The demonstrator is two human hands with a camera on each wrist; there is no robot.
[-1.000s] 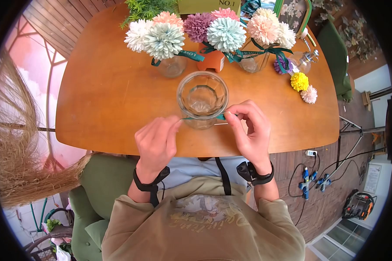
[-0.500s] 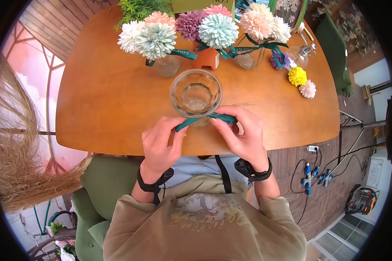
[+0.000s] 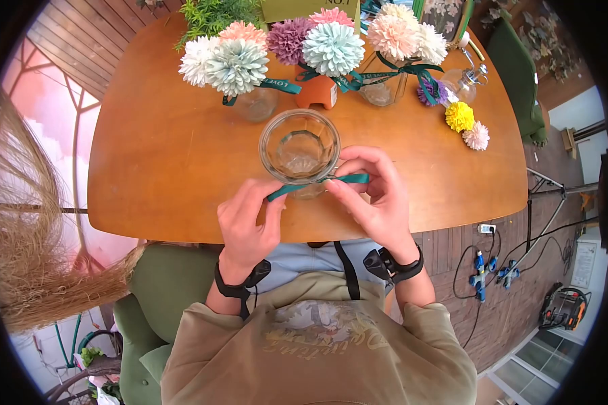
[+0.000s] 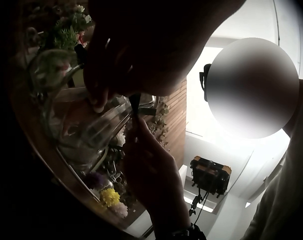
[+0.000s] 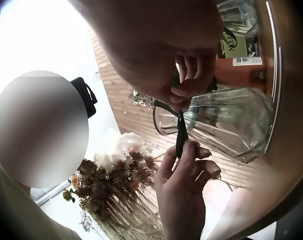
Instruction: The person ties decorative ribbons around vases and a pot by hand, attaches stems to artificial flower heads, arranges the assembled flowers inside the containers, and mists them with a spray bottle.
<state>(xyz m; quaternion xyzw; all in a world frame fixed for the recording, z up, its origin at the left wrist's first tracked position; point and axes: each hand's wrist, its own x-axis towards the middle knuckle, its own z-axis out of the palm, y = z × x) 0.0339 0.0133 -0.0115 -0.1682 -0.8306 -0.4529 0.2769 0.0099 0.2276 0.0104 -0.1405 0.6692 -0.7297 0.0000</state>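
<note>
We see left hand [image 3: 250, 221] and right hand [image 3: 375, 199] both pinching dark-green fabric ribbon [image 3: 286, 191] against a clear faceted glass vase [image 3: 299, 150].

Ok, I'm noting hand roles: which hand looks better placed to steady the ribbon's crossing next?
Probably the right hand: it pinches the green ribbon close to the crossing, by the glass vase, while the left hand pinches it farther out.
</note>
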